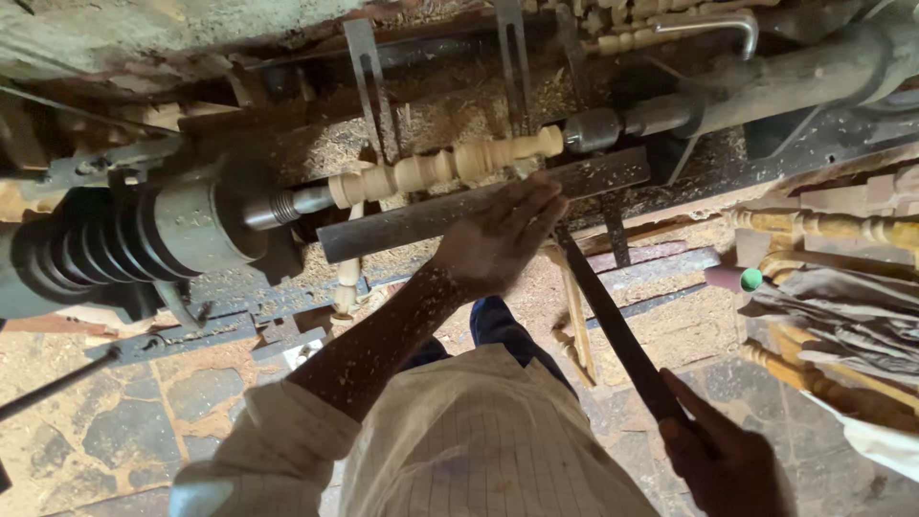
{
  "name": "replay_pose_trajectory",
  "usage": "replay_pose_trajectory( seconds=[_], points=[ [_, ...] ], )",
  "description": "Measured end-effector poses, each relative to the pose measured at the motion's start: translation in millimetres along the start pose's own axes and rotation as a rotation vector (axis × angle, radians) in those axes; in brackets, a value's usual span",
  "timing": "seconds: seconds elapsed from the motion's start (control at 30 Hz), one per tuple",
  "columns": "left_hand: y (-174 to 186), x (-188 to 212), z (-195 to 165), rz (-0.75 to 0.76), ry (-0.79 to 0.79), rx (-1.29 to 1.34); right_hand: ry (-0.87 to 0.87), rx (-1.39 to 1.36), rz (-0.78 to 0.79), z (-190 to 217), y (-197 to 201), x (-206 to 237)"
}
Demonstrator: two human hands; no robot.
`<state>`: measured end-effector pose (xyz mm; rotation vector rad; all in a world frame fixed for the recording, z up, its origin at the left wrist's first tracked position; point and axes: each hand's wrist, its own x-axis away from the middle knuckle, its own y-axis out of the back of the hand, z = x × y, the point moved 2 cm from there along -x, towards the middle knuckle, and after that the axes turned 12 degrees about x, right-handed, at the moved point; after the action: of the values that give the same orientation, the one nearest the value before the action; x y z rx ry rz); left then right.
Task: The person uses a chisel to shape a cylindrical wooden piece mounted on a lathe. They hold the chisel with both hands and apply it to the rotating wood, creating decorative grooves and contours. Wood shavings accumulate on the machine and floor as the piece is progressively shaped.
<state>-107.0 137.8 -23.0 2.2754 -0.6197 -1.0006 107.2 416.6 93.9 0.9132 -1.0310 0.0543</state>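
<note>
A pale turned wooden spindle (445,168) is mounted on a lathe between the dark headstock (134,239) and the tailstock (613,126). My left hand (503,235), dusted with wood chips, lies on the flat metal tool rest (412,222) just below the spindle, fingers over the front end of a long dark chisel (613,325). My right hand (723,455) grips the chisel's rear end at the lower right. The chisel's tip is hidden under my left hand.
Sawdust covers the lathe bed (459,105) and the stone floor (144,412). Finished turned spindles (833,227) lie at the right, more at the top (632,29). A grey sheet with a green-tipped object (751,280) lies to the right. A metal rod (57,383) is at left.
</note>
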Motion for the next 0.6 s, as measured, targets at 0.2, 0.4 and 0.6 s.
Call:
replay_pose_trajectory(
  seconds=[0.2, 0.4, 0.6],
  points=[
    [-1, 2, 13, 0.027, -0.072, 0.005, -0.050, -0.051, -0.143, 26, -94, 42],
    [17, 22, 12, 0.000, 0.002, 0.132, 0.147, -0.061, -0.227, 49, -130, 61],
    [20, 33, 1, -0.018, 0.091, 0.028, 0.055, 0.127, -0.117, 29, -69, 45]
  ],
)
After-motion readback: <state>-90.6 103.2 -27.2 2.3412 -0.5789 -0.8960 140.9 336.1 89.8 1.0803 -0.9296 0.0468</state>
